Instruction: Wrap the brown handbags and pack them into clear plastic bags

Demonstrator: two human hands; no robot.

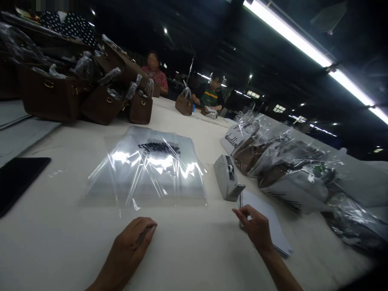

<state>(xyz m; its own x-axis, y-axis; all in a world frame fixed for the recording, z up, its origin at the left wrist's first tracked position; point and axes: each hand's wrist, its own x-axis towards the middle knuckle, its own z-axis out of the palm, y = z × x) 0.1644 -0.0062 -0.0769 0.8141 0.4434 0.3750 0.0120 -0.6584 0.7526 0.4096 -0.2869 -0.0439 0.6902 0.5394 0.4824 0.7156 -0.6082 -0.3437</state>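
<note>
My left hand (130, 242) is at the near edge of the transparent plastic bags, its fingers closed together. Something small and greyish shows between the fingers, too unclear to name. My right hand (257, 228) is over the left edge of a stack of white sheets (266, 214), thumb and forefinger pinched together; what is between them, if anything, cannot be made out. Just beyond its fingertips stands a grey tape dispenser (226, 178). The flat stack of clear plastic bags (157, 169), printed with black script lettering, lies on the white table (182, 250) ahead of my hands.
Brown handbags (103, 103) with wrapped handles crowd the far left. Bagged handbags (281, 161) line the right side. A dark flat object (21, 178) lies at left. Across the table sit two people, with a brown handbag (184, 103) near them.
</note>
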